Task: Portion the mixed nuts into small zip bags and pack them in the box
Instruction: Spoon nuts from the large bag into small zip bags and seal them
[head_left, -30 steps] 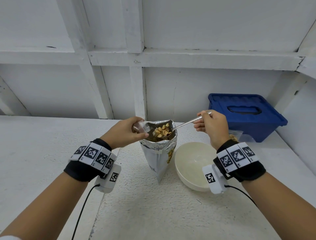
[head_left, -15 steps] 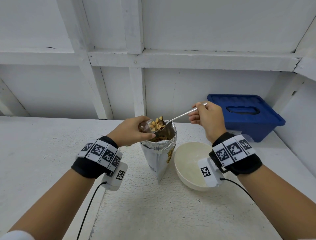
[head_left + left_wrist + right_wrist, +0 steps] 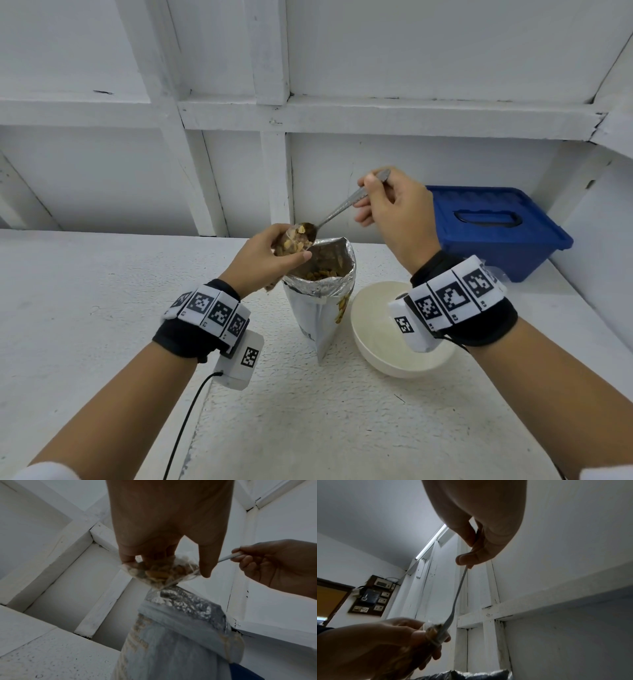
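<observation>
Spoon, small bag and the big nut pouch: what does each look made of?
Spoon: apparently polished metal, grey with bright glints along the handle.
Small bag: thin clear plastic; the nuts show through it and it creases.
Nut pouch: looks like foil-lined laminate, crinkled silver inside its open mouth and a white printed outside.

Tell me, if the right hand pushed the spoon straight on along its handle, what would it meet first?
Probably the zip bag in the left hand: the spoon, held by the right hand, already has its bowl at the bag's mouth. Past it, likely the left fingers.
</observation>
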`<action>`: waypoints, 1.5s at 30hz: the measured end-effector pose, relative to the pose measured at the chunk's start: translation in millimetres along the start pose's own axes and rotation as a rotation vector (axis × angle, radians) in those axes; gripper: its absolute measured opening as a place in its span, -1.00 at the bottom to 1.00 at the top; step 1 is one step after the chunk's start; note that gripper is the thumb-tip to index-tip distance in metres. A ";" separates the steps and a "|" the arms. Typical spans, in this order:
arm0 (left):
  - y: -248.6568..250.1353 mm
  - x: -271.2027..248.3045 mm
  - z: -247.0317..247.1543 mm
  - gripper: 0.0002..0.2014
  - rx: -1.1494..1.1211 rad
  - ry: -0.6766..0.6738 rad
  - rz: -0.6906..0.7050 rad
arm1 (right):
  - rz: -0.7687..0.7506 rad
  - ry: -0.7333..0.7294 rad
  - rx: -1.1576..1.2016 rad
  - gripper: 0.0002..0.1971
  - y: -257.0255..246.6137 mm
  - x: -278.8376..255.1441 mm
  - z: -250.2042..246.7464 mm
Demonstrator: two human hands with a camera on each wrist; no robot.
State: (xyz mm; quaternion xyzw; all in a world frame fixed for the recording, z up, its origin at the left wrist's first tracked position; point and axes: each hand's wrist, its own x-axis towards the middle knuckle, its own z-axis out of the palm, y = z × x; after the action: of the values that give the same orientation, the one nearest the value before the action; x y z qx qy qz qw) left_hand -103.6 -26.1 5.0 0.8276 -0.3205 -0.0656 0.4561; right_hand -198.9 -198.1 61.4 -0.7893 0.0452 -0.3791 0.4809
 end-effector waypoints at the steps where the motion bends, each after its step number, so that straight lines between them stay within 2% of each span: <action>1: -1.1 -0.7 -0.2 -0.67 -0.026 0.013 -0.001 | -0.051 0.006 -0.021 -0.85 -1.8 0.3 -0.1; 5: -8.6 -2.5 -1.9 -0.59 -0.139 0.028 -0.021 | -0.162 0.027 -0.044 -0.86 -5.5 2.3 -1.6; 10: -16.2 -3.9 -6.3 -0.43 -0.211 0.039 -0.032 | -0.110 0.113 0.032 -0.84 -4.2 4.9 -9.8; 13: -16.3 -5.3 -8.6 -0.60 -0.247 0.082 -0.037 | -0.058 0.138 0.009 -0.84 3.3 3.5 -16.3; 19: -13.0 -6.9 -11.8 -0.85 -0.282 0.144 0.005 | 0.133 -0.059 -0.149 -0.83 34.6 -19.2 -9.2; 23: -7.6 -6.7 -10.3 -0.88 -0.319 0.184 0.035 | 0.293 -0.116 -0.103 -0.90 50.3 -32.5 0.0; 25: -6.6 -6.2 -8.9 -0.87 -0.342 0.202 0.038 | 0.326 -0.150 -0.116 -0.95 53.6 -34.1 1.7; 28: -6.0 -5.3 -6.9 -0.85 -0.364 0.223 0.045 | 0.222 -0.181 -0.346 -0.91 55.5 -31.4 0.1; 30: -4.7 -4.5 -5.6 -0.85 -0.387 0.235 0.051 | 0.044 -0.133 -0.456 -0.86 52.7 -29.9 0.8; 33: 0.6 -3.2 -1.9 -0.90 -0.399 0.253 0.056 | -0.301 -0.082 -0.618 -0.82 44.5 -31.0 8.4; 35: 6.9 -3.0 2.0 -0.93 -0.416 0.267 0.067 | -0.405 -0.127 -0.634 -0.79 37.0 -33.1 15.3; 37: 14.1 -2.6 6.1 -0.90 -0.460 0.303 0.076 | -0.349 -0.225 -0.539 -0.76 26.5 -36.9 24.0; 41: 27.0 -1.0 11.7 -0.83 -0.595 0.356 0.033 | 0.008 -0.394 -0.304 -0.55 14.8 -43.6 38.1; 43: 31.0 -1.8 13.7 -0.79 -0.656 0.353 0.012 | 0.119 -0.377 -0.188 -0.59 14.0 -44.0 40.5; 45: 33.5 -4.1 13.4 -0.74 -0.670 0.311 0.005 | 0.187 -0.345 -0.092 -0.72 15.2 -42.5 39.2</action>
State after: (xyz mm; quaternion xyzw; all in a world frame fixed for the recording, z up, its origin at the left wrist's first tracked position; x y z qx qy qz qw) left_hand -128.0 -45.9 23.3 0.6316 -0.2099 -0.0392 0.7453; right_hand -199.4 -159.2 16.0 -0.8561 0.0526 -0.1895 0.4780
